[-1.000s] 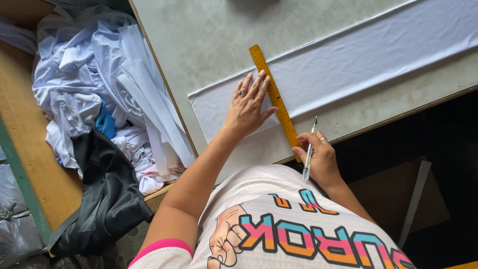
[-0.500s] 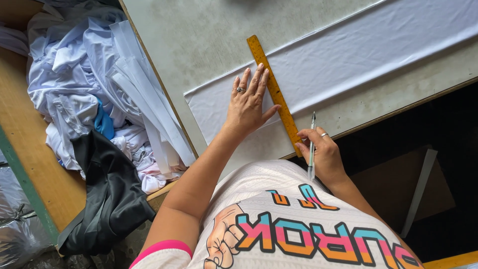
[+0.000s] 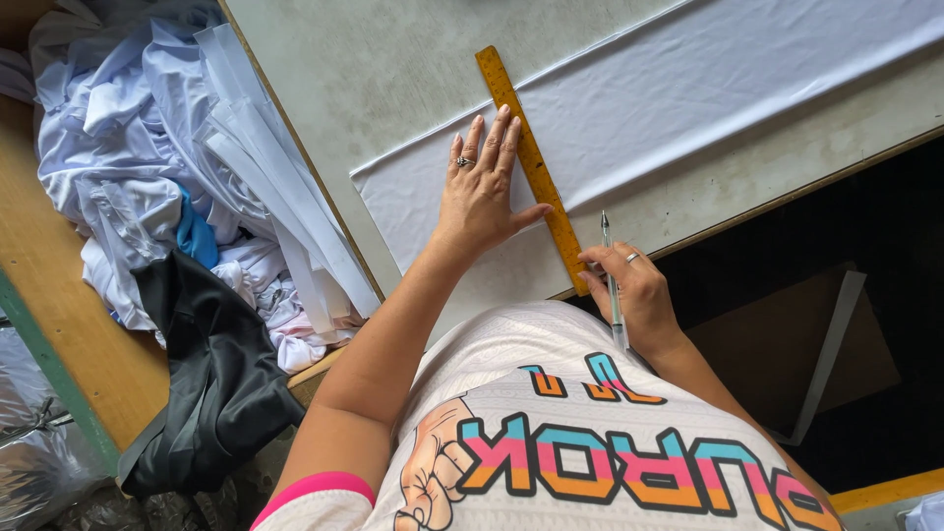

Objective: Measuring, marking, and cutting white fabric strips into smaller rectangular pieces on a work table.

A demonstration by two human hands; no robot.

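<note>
the left hand (image 3: 484, 197) lies flat, fingers spread, on white cloth (image 3: 688, 108) beside a yellow ruler (image 3: 531, 167) running diagonally across the tabletop (image 3: 374, 69). the right hand (image 3: 634, 295) pinches a pen (image 3: 610, 275), seemingly touching the ruler's near end.

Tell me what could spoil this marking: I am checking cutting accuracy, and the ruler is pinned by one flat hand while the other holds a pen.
1. The left hand presses mostly on the white fabric beside the wooden ruler, so the ruler may pivot.
2. The right hand has the pen near the table edge, where the fabric ends; a line could run off.
</note>
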